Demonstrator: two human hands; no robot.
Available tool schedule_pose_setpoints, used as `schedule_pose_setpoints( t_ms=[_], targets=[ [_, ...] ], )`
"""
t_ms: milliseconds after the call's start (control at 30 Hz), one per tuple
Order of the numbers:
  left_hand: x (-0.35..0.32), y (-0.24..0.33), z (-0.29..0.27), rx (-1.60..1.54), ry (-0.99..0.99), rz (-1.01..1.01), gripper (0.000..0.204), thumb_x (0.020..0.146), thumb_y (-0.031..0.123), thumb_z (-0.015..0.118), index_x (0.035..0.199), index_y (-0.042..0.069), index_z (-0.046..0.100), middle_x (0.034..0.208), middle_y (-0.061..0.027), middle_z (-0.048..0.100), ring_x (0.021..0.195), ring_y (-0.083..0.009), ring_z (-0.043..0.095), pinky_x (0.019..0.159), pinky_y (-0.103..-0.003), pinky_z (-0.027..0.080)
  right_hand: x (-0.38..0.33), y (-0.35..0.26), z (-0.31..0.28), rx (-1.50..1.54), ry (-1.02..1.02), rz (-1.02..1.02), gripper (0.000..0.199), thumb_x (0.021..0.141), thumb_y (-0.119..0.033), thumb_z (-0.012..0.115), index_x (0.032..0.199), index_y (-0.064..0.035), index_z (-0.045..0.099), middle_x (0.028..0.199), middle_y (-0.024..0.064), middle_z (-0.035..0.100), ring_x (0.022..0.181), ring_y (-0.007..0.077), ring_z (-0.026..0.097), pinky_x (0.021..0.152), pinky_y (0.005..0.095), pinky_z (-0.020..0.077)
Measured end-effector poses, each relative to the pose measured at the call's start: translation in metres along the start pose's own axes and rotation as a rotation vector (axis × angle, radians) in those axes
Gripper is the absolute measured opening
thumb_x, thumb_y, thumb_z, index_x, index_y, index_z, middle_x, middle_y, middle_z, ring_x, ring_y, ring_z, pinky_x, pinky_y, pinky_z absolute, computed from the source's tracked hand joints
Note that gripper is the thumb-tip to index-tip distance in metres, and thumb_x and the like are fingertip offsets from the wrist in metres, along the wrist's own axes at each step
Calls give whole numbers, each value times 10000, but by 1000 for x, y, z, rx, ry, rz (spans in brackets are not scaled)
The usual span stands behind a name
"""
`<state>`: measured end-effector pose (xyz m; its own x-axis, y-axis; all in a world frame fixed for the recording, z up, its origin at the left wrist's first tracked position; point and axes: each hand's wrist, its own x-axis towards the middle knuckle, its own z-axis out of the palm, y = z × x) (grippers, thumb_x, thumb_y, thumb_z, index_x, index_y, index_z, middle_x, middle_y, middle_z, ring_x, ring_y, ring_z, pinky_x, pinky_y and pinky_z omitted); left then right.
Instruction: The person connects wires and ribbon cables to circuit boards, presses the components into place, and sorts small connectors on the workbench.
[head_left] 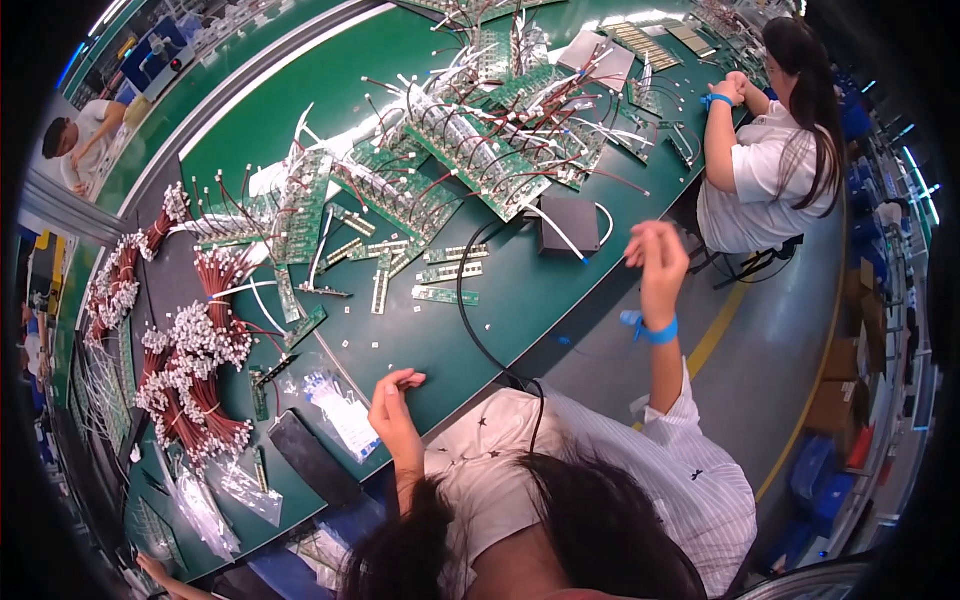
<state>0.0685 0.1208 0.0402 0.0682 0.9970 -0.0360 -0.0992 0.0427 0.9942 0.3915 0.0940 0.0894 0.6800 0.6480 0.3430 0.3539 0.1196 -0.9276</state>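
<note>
My left hand [394,408] hovers at the near edge of the green table, fingers loosely bent and apart, with nothing visible in it. Closest to it is a clear plastic bag [343,412] of small white parts. My right hand [657,262] is raised off to the right, past the table edge, fingers half curled with no object showing. A blue wrist strap [650,328] circles that wrist. Left of this hand, a black box [569,226] sits near the table edge. Small narrow circuit boards [450,272] lie loose in the middle of the table.
Wired green circuit boards [470,150] are heaped across the table's far side. Bundles of brown wires with white connectors [200,380] fill the left. A black pouch [312,458] lies near the front edge. A black cable [462,290] hangs over it. A co-worker [770,150] sits at the right.
</note>
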Motion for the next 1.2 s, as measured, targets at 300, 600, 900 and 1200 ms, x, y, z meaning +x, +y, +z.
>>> schedule_pose_setpoints(
  t_ms=[300,600,900,1200],
  targets=[
    [-2,-8,8,-53,-20,13,290,927,119,335,926,-82,544,832,-132,595,805,-175,570,781,-270,434,41,-12,88,-746,-225,-523,546,716,-377,650,1061,25,516,905,139,577,832,270,546,733,371,422],
    [-4,-5,11,52,-71,98,252,920,94,371,915,-63,568,821,-112,607,781,-156,579,743,-257,443,44,-7,113,-965,-305,-275,809,646,-477,685,1198,51,418,1059,216,553,927,345,560,774,394,463],
    [-4,-5,10,66,-78,97,254,918,97,374,910,-58,576,814,-112,613,778,-154,576,731,-258,441,42,-5,110,-930,-315,-316,854,633,-483,696,1203,82,404,1027,213,557,906,331,562,765,385,459],
    [-3,-4,10,76,-85,111,251,917,91,374,909,-60,575,807,-109,610,770,-153,579,727,-258,444,43,-10,111,-933,-333,-301,869,638,-479,696,1217,89,385,1036,216,555,921,327,560,772,380,458]
  ],
)
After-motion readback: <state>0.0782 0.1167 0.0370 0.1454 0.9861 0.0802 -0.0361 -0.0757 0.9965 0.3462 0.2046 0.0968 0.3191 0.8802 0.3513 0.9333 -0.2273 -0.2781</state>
